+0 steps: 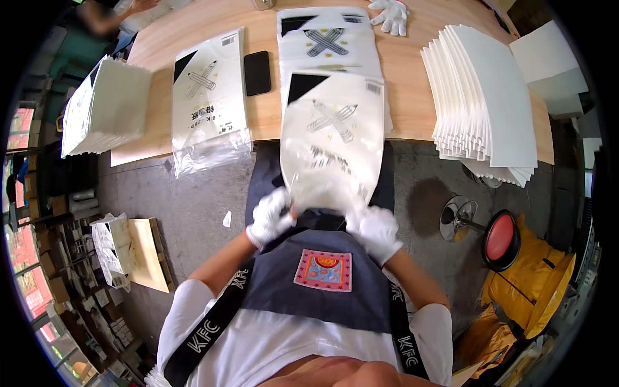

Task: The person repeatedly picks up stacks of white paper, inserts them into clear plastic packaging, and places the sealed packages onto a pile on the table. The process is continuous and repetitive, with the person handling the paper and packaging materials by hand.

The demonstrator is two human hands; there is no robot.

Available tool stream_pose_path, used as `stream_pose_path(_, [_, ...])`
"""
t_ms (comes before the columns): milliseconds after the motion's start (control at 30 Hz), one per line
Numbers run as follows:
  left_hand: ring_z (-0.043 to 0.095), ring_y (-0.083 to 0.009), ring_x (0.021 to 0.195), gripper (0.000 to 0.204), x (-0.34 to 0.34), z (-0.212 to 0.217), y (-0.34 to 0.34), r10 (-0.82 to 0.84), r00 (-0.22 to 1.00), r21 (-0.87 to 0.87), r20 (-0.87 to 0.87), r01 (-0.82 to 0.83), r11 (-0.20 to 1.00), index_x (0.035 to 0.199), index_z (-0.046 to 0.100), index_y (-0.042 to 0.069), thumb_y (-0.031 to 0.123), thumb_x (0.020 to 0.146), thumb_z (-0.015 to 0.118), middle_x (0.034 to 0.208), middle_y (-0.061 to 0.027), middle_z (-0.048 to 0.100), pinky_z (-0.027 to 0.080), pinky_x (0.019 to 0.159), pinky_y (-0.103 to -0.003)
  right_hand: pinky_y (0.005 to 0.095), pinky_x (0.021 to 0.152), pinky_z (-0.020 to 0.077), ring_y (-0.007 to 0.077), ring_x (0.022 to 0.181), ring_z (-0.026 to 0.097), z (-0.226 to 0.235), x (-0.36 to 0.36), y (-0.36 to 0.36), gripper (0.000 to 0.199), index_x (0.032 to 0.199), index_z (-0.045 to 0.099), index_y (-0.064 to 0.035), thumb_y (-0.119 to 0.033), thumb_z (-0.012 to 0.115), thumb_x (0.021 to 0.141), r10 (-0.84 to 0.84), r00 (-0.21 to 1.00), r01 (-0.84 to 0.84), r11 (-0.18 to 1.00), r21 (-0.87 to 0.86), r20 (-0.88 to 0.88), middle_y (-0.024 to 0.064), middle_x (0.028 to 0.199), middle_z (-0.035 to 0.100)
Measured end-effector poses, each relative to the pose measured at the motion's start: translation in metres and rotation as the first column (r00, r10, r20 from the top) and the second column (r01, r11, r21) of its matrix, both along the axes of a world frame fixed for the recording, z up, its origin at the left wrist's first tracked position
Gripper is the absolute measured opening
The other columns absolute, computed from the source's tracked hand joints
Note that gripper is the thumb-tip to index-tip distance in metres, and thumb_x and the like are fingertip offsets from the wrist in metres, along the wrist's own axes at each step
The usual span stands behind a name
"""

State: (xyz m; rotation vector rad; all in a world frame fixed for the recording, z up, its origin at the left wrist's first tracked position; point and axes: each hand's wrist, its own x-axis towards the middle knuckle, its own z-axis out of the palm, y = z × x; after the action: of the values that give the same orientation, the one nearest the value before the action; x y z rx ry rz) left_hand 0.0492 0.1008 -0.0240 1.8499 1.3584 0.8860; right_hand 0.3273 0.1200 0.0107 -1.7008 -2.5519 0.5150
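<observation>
A transparent plastic bag (332,126) printed with crossed pencils and a black corner hangs over the table's near edge toward me, with white paper inside. My left hand (271,216), in a white knitted glove, is closed at the left corner of the bag's near end. At the right corner, my gloved right hand (374,231) is closed on the same end, slightly blurred. Beneath the bag's far part lies a stack of similar printed bags (327,44), reaching toward the far side of the table.
On the wooden table (400,84) lie a packed bag (211,97), a black phone (258,73) and a white glove (391,16). White paper stacks stand at left (116,106) and right (506,97). A red-seated stool (500,238) is at my right. Another person's arm (106,19) shows far left.
</observation>
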Motion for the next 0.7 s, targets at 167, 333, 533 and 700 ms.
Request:
stream_pose_path(167, [0.058,-0.0207,0.062,0.015,-0.025,-0.040,0.046,0.461,0.878,-0.035,-0.131,-0.469,0.883,0.075,0.048,0.005,-0.002,0.074,0.061,0.067,-0.0082,0.055,0.048,0.060,-0.034,0.0459,0.051,0.0486,0.0307,0.055,0.064,-0.019,0.022,0.043,0.036,0.063,0.064,-0.0081,-0.030,0.050,0.087,-0.031,0.976,-0.011,0.982,0.189,0.218,0.0155,0.063,0.064])
stream_pose_path(333, [0.062,-0.0240,0.064,0.011,-0.042,-0.075,0.024,0.454,0.880,-0.165,-0.140,-0.473,0.866,0.076,0.051,0.007,0.002,0.076,0.062,0.069,-0.0103,0.059,0.050,0.061,-0.036,0.0490,0.066,0.0502,0.0363,0.076,0.066,-0.041,0.037,0.053,0.038,0.082,0.066,-0.0143,-0.038,0.041,0.096,-0.235,0.928,0.238,0.971,-0.024,-0.288,0.0130,0.082,0.068])
stream_pose_path(533, [0.057,-0.0091,0.067,0.043,0.042,-0.051,0.055,0.277,0.893,-0.848,0.355,0.182,0.498,0.114,0.060,0.007,0.045,0.093,0.064,0.098,-0.0039,0.068,0.048,0.060,-0.024,0.0340,0.070,0.0506,0.0161,0.075,0.066,-0.112,0.033,0.130,0.054,0.105,0.067,-0.0029,-0.052,0.050,0.094,-0.782,0.484,0.325,0.578,-0.749,-0.394,0.0115,0.088,0.070])
stream_pose_path(700, [0.044,-0.0029,0.055,0.014,0.106,-0.075,0.082,0.681,0.355,-0.765,0.640,0.373,0.525,0.104,0.064,0.011,0.024,0.097,0.060,0.084,0.0016,0.062,0.033,0.049,-0.019,0.0365,0.071,0.0466,0.0228,0.077,0.064,-0.114,0.009,0.124,0.042,0.099,0.065,-0.0063,-0.047,0.057,0.091,-0.605,0.587,0.272,0.773,-0.574,-0.537,0.0110,0.082,0.066])
